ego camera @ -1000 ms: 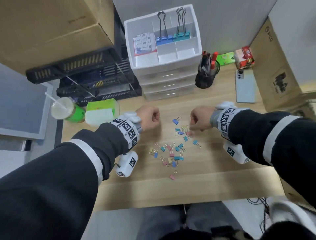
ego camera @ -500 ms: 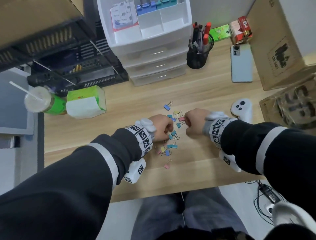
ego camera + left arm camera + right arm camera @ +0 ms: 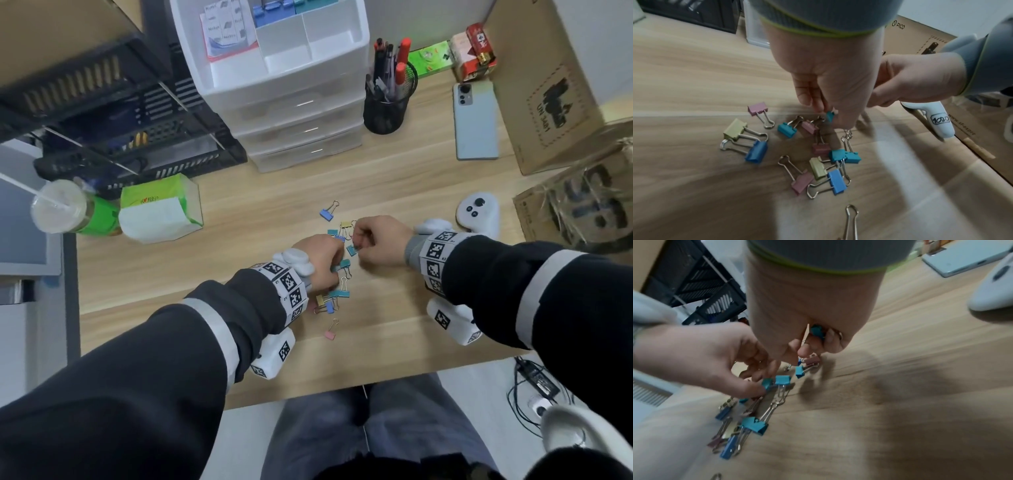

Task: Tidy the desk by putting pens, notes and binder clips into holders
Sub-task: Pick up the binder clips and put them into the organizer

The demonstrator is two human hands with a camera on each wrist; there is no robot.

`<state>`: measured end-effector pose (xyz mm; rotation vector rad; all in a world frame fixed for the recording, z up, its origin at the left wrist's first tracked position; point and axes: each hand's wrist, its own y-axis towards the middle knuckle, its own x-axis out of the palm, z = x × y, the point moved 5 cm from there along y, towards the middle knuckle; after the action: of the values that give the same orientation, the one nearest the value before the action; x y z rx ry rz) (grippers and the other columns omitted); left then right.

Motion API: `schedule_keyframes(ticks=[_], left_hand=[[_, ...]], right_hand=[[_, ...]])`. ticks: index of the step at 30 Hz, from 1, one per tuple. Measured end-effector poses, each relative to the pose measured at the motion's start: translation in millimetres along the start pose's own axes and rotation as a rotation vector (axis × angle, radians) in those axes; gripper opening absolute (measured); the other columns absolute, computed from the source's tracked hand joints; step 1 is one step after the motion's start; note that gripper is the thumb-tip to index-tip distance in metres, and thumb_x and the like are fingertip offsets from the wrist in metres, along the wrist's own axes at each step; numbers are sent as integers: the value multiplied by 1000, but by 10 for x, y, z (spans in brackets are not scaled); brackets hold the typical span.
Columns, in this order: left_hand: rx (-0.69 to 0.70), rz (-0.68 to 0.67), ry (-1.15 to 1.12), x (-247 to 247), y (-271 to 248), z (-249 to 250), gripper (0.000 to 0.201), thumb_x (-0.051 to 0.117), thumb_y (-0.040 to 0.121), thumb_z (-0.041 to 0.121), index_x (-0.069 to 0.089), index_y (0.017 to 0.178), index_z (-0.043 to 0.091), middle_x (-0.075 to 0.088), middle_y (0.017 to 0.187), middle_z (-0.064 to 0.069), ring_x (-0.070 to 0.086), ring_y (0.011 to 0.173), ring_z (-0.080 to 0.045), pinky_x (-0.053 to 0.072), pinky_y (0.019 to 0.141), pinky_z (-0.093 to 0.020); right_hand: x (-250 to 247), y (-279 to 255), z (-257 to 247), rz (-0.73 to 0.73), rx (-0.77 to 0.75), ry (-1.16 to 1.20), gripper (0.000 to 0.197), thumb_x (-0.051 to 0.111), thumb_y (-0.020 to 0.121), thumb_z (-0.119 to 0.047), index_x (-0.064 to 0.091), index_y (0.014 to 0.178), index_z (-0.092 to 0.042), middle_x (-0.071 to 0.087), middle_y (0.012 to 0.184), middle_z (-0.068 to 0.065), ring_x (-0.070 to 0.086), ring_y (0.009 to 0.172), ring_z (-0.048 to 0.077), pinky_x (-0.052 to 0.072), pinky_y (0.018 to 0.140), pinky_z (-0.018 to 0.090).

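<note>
1. 2 hands work a scatter of small coloured binder clips (image 3: 337,274) lying about midway along the table (image 3: 394,318), somewhat nearer its front edge than its back edge.
2. Left hand (image 3: 318,262), fingers curled downward, pinches a teal clip (image 3: 830,116) at its fingertips, just above the pile.
3. Right hand (image 3: 378,241) is closed around another teal clip (image 3: 817,331), fingers curled into the palm; it sits just beside the left hand, on the far side of the pile.
4. 1 blue clip (image 3: 327,213) lies apart from the heap toward the back edge; 1 pink clip (image 3: 330,333) lies apart toward the front edge.
5. White drawer organizer (image 3: 274,68) stands at the back edge, its top tray divided into compartments holding note pads (image 3: 226,29) and larger clips, partly cut off by the frame.
6. Black mesh pen cup (image 3: 387,106) with pens stands just beside the organizer, toward the back right corner; a phone (image 3: 475,123) lies face down near it.
7. White controller (image 3: 478,214) rests by the right edge; a tissue pack (image 3: 159,214) and a lidded drink cup (image 3: 65,210) sit at the left edge.
</note>
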<state>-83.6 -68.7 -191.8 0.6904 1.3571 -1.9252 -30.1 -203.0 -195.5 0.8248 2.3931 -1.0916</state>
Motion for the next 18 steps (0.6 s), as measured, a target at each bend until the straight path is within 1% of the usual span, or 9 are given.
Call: schedule_keyframes(ticks=[2,5,6,8,10,12,13,16,18], left_hand=[[2,24,-66,-6,-27,-21,25,70,70,23,55,89,21,56,88,4,57,76,-21,51,63,-36],[-8,43,-72,-4,-70,-110,32,69,73,25,65,104,16,49,93,4,58,83,-22,52,71,-36],[-11,50,-62,-6,-95,-151,31,68,75,24,69,105,15,47,93,4,58,84,-23,51,71,-35],[-10,64,-66,-3,-115,-207,24,67,77,22,74,98,13,46,92,2,59,85,-25,50,71,-34],[-17,77,-83,0,-170,-263,17,67,78,19,74,92,11,50,94,-1,60,85,-27,51,73,-37],[-18,72,-75,15,-193,-290,18,65,81,20,73,94,10,53,100,-6,60,87,-29,52,76,-40],[-20,67,-69,26,-200,-298,20,64,83,20,72,97,9,53,104,-7,60,88,-29,52,77,-41],[-24,86,-68,40,-222,-286,22,59,86,23,69,99,7,50,106,-9,59,85,-30,51,76,-43],[-23,94,-60,47,-219,-242,23,55,89,24,65,100,5,48,107,-9,58,83,-31,50,76,-42]], right_hand=[[58,25,-56,-20,-56,-84,20,62,77,-8,63,91,-23,57,73,-11,53,69,12,39,59,24],[130,92,-112,-18,-122,-255,26,66,78,-14,63,100,-26,53,78,-12,56,78,14,37,61,26],[156,116,-124,-17,-135,-304,27,66,79,-15,63,103,-27,53,83,-12,58,82,16,37,63,26],[176,156,-97,-20,-130,-376,26,64,82,-17,63,106,-27,53,92,-10,59,87,19,40,68,27],[207,181,-102,-47,-129,-438,20,64,83,-20,65,102,-27,55,97,-9,61,89,20,44,69,28],[210,184,-90,-65,-124,-478,17,63,82,-22,65,98,-28,59,99,-8,62,89,20,48,70,29],[207,183,-84,-66,-120,-478,19,63,81,-22,64,99,-29,60,100,-8,62,89,20,49,72,29],[192,160,-59,-55,-129,-478,30,66,79,-21,62,108,-28,58,100,-10,61,92,19,46,73,28],[172,147,-34,-40,-128,-509,32,66,80,-22,62,111,-27,60,104,-8,62,93,20,46,72,27]])
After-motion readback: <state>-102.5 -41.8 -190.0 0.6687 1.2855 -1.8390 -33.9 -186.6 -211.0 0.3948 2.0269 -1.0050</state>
